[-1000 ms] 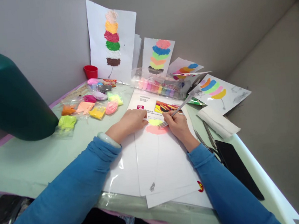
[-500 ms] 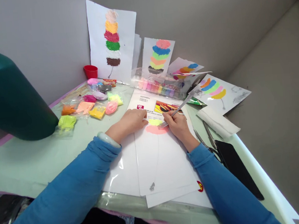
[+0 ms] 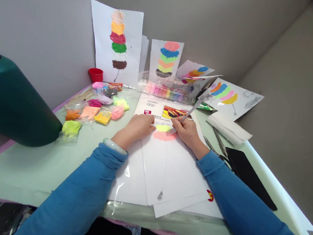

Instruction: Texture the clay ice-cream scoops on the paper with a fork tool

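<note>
My right hand (image 3: 187,130) is closed around a metal fork (image 3: 188,113), its handle slanting up to the right. The fork's tines touch a flat pink clay patch (image 3: 164,135) near its right end. Just above the pink lies a yellow clay patch (image 3: 163,128). Both are on a white sheet of paper (image 3: 155,165) with a thin pencil line and a small dark scribble. My left hand (image 3: 138,127) rests on the paper left of the patches, fingers slightly bent and thumb apart, holding nothing visible.
Several bagged clay pieces (image 3: 102,116) lie left, beside a big green bottle (image 3: 13,101) and red cup (image 3: 96,75). Finished pictures (image 3: 129,66) lean behind a clear clay box (image 3: 167,90). Tissue (image 3: 228,127), scissors (image 3: 224,158) and a black phone-like slab (image 3: 249,177) lie right.
The view has shifted very slightly. Both hands and the fork stay in nearly the same place, tines still on the pink clay.
</note>
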Demonstrator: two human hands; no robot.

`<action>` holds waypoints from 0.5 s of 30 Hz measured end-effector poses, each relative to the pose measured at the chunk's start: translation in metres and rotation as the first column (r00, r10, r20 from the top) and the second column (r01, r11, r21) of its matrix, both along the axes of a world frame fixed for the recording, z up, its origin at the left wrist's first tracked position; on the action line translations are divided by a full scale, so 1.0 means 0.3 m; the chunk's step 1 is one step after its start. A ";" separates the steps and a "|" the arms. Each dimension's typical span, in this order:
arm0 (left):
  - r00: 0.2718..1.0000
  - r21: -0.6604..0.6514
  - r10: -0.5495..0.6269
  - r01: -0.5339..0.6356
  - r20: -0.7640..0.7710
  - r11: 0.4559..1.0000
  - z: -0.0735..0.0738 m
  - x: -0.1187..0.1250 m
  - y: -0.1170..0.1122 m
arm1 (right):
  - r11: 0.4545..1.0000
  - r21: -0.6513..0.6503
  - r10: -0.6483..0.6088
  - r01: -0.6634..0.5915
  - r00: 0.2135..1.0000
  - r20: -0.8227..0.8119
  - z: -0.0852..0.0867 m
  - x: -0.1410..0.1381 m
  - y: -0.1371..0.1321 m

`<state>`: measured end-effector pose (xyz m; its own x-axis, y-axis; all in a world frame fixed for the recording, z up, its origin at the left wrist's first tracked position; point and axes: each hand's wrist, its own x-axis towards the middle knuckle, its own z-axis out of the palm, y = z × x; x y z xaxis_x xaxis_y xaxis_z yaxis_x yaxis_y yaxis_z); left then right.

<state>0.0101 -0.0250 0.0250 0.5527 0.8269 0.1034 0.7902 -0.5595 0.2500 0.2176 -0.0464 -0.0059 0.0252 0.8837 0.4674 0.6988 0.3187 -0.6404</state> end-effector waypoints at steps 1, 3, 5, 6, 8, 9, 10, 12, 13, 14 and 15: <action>1.000 0.001 0.002 -0.002 0.000 1.000 0.002 0.001 -0.001 | 1.000 0.000 0.002 -0.002 1.000 -0.002 0.000 0.000 0.000; 1.000 0.003 0.005 -0.005 -0.001 1.000 0.004 0.002 -0.002 | 1.000 -0.002 0.002 -0.002 1.000 -0.002 0.000 0.000 0.000; 1.000 0.002 0.008 -0.008 -0.003 1.000 0.004 0.003 -0.003 | 1.000 -0.006 0.002 -0.002 1.000 -0.001 -0.001 0.001 0.001; 1.000 0.002 0.008 -0.008 -0.003 1.000 0.004 0.003 -0.003 | 1.000 -0.008 0.002 -0.002 1.000 -0.001 -0.002 0.002 0.001; 1.000 0.007 0.007 -0.007 -0.003 1.000 0.002 0.003 -0.003 | 1.000 -0.011 0.002 -0.002 1.000 -0.002 -0.003 0.003 0.001; 1.000 0.012 0.005 -0.005 -0.003 1.000 0.002 0.003 -0.003 | 1.000 -0.014 0.001 -0.001 1.000 0.000 -0.003 0.003 0.002; 1.000 0.017 0.005 -0.005 -0.004 1.000 0.001 0.003 -0.003 | 1.000 -0.016 0.001 -0.001 1.000 -0.001 -0.003 0.004 0.002; 1.000 0.023 0.005 -0.005 -0.009 1.000 0.000 0.003 -0.002 | 1.000 -0.021 0.002 -0.002 1.000 -0.003 -0.003 0.004 0.002; 1.000 0.024 0.007 -0.007 -0.011 1.000 -0.001 0.003 -0.002 | 1.000 -0.021 0.004 -0.004 1.000 -0.004 -0.003 0.004 0.002; 1.000 0.024 0.008 -0.008 -0.014 1.000 -0.002 0.003 -0.001 | 1.000 -0.020 0.004 -0.004 1.000 -0.004 -0.003 0.004 0.003; 1.000 0.024 0.008 -0.008 -0.015 1.000 -0.002 0.003 -0.001 | 1.000 -0.018 0.004 -0.004 1.000 -0.001 -0.003 0.004 0.003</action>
